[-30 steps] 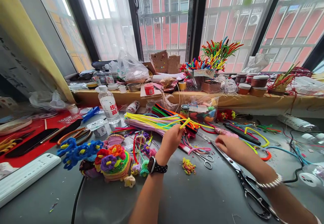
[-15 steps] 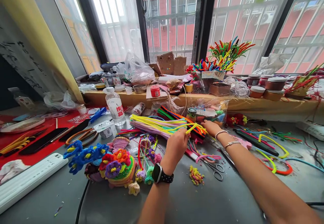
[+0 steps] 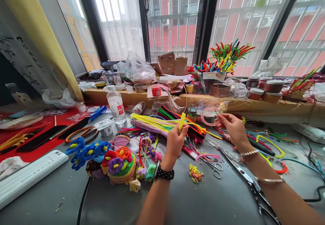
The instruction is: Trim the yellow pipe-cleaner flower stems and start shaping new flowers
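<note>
In my left hand (image 3: 175, 140), closed above the table, short yellow pipe cleaners (image 3: 182, 120) stick up from the fingers. My right hand (image 3: 233, 130), further right, pinches the edge of a clear ring like a tape roll (image 3: 203, 116). Behind my left hand lies a bundle of yellow, lilac and green pipe cleaners (image 3: 149, 123). Large silver scissors (image 3: 243, 174) lie under my right forearm. Small scissors (image 3: 217, 169) rest between my hands, near a small heap of yellow and pink clippings (image 3: 196, 173).
Pipe-cleaner flowers (image 3: 116, 164) stand at left front beside a white power strip (image 3: 33, 176). A water bottle (image 3: 115, 104) and a small jar (image 3: 192, 112) stand further back. The windowsill (image 3: 175, 99) carries tubs, bags and a pot of colourful stems (image 3: 215, 65).
My right hand has lifted from the back of the table and come right and nearer, now with the clear ring. The yellow pipe cleaners in my left hand have turned upright.
</note>
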Tool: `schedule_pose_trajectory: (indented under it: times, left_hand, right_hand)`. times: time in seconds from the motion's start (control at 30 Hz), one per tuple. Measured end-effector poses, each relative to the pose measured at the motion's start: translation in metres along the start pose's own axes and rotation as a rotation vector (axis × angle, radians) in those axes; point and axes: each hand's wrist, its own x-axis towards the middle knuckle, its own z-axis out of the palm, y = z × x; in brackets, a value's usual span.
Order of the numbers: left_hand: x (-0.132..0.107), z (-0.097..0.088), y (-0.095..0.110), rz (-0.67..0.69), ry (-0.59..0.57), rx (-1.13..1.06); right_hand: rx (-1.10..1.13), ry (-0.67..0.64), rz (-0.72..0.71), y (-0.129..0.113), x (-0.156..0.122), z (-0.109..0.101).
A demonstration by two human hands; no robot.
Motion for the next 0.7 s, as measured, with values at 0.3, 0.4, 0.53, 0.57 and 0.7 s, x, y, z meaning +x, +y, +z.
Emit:
schedule_pose_trajectory:
  times: [0.3,0.4,0.53,0.57,0.7]
  left_hand:
    - [-0.003,0.001,0.014,-0.095,-0.161,-0.388]
    - [-0.003,0.001,0.011,-0.135,-0.158,-0.421]
    - [-0.002,0.001,0.009,-0.18,-0.151,-0.503]
    - [-0.002,0.0,0.009,-0.182,-0.152,-0.534]
    - [-0.001,-0.003,0.012,-0.179,-0.149,-0.604]
  right_hand:
    - [0.361,-0.215,0.064,-0.05,-0.068,0.005]
    - [0.354,-0.257,0.048,-0.05,-0.067,0.003]
    - [0.331,-0.268,0.009,-0.048,-0.065,0.0]
    - [0.334,-0.27,-0.02,-0.048,-0.065,-0.001]
    - [0.35,-0.293,-0.166,-0.048,-0.064,-0.001]
